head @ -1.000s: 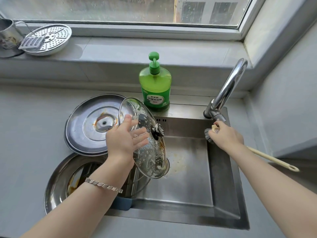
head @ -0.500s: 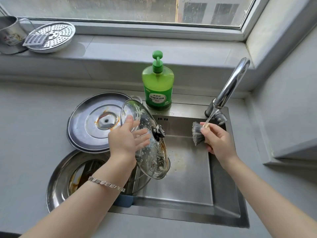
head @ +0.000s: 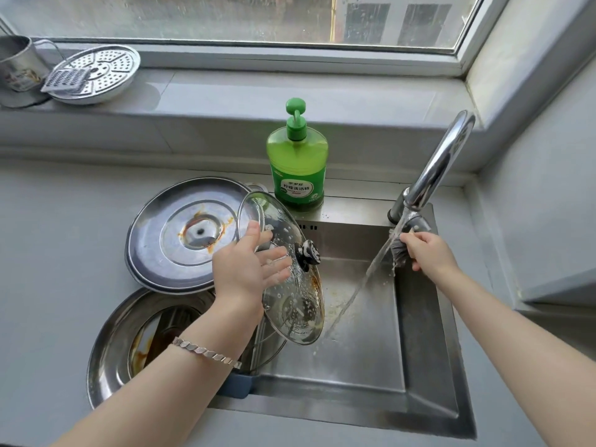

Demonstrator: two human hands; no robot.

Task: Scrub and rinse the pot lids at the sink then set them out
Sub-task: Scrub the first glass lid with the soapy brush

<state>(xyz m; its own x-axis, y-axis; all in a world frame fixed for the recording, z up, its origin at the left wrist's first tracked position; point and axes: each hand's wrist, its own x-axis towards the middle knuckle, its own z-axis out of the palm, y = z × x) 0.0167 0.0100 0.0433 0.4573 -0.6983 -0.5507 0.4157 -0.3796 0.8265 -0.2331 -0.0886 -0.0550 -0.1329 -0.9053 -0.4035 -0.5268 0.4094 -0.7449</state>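
The right hand (head: pixel 430 253) is curled tight around a dish brush (head: pixel 399 253) just behind its head, holding the dark bristles in the stream of water (head: pixel 364 280) that slants down from the faucet (head: pixel 442 159) at the sink's back right corner. The left hand (head: pixel 248 269) does not clasp. Its fingers lie straight and spread flat against the underside of the glass lid (head: pixel 298 309), with the thumb up near the rim, so the lid is propped on edge over the left part of the sink (head: pixel 342 411). The lid is wet and beaded, and its black knob (head: pixel 308 254) faces right toward the stream, which falls just beside it. A silver bracelet (head: pixel 206 351) circles the left wrist. A steel lid (head: pixel 174 240) with a brown-stained centre lies on the counter by the sink's back left corner, overlapping a wide steel dish (head: pixel 108 343) at the sink's left edge. A green soap bottle (head: pixel 298 171) stands on the sink's back rim. At the left end of the windowsill sit a perforated steamer plate (head: pixel 103 69) and a metal cup (head: pixel 16 67).
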